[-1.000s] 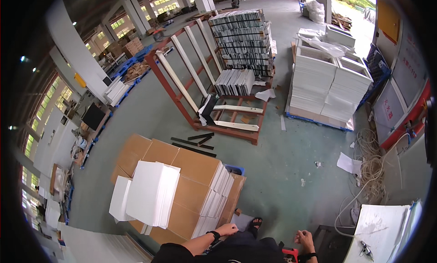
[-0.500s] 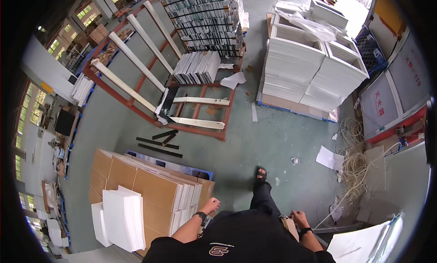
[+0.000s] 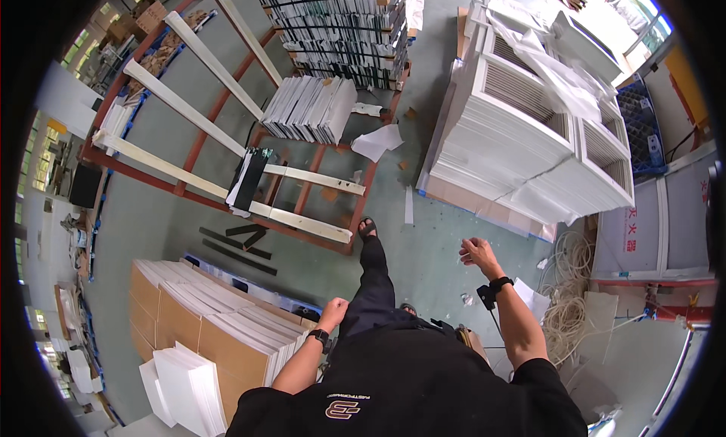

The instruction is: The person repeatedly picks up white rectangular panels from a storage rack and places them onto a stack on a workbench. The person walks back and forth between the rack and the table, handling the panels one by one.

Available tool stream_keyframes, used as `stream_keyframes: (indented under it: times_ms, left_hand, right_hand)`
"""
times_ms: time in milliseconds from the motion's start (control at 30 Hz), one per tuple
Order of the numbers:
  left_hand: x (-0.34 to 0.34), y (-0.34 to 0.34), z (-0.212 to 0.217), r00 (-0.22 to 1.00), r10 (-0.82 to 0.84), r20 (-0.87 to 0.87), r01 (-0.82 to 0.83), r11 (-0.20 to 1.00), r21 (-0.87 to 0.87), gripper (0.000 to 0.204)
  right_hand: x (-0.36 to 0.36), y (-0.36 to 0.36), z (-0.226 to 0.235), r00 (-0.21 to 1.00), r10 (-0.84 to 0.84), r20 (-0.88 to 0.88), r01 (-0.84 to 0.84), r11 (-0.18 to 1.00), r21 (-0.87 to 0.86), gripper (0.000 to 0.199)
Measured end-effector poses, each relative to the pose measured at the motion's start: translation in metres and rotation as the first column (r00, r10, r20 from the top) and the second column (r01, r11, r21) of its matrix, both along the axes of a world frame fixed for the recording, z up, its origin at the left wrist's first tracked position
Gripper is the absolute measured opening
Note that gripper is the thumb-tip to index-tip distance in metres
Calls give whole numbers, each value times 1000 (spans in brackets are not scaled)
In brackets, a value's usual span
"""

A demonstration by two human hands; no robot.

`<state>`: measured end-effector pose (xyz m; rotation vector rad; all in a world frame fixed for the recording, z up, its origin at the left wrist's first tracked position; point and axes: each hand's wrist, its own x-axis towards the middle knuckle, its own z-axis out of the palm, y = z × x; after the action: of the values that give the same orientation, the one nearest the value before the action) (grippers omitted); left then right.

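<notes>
My left hand (image 3: 333,314) hangs beside my left thigh with its fingers curled in, and nothing shows in it. Closest to it is a pallet load of white panels in brown cardboard (image 3: 246,327). My right hand (image 3: 479,257) reaches out ahead over the floor, fingers loosely bent and apart, holding nothing. A black strap with a small dark device circles that wrist, and a dark watch sits on the left one. Beyond the right hand stands a tall stack of white louvred frames (image 3: 484,146), which it does not touch.
A red steel rack (image 3: 352,225) with cream padded bars stands ahead left, carrying a row of white panels (image 3: 311,108). Dark strips (image 3: 238,257) lie on the floor near it. Coiled pale hose (image 3: 567,286) and a white sheet (image 3: 529,299) are at right.
I have stepped forward, one foot now close to the rack. My right hand has swung forward and up from my side, its fingers loosening. The left hand stays low, still closed.
</notes>
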<state>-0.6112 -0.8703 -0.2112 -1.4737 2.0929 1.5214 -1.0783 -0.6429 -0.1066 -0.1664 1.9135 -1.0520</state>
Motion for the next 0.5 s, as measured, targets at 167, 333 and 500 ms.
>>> stream_keyframes:
  times_ms: [167,333,500]
  left_hand:
    - [-40,-90,-39,958,287,-30,-258,898,356,38]
    - [-128,-209,-2,901,433,39,-404,801,443,38]
    - [-232,-326,38,880,475,-3,-441,819,366,44]
  right_hand:
    - [-61,-122,-18,993,110,43,-114,989,94,41]
    - [-107,-238,-26,949,263,176,-291,944,158,45]
    - [-180,-395,-24,942,318,103,-324,945,44,44]
